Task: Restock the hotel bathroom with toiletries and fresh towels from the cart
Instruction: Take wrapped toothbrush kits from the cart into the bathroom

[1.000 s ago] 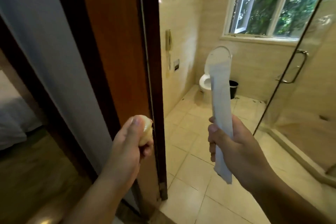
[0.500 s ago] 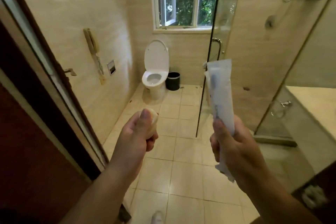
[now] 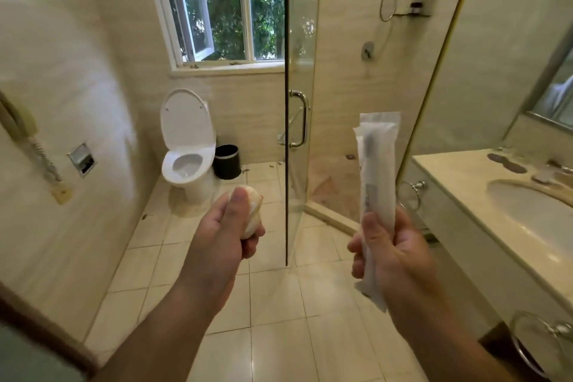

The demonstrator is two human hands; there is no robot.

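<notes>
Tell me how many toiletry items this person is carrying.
2. A small round wrapped item is in the left hand; a long white packet stands upright in the right hand. Smaller ones could hide inside the fists.

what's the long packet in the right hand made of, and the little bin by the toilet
Long packet: seemingly thin plastic film, frosted and half see-through, since a dark toothbrush-like shape shows through and the top is sealed flat. Bin: glossy black body with a bright silvery rim, likely metal, though plastic cannot be ruled out.
</notes>
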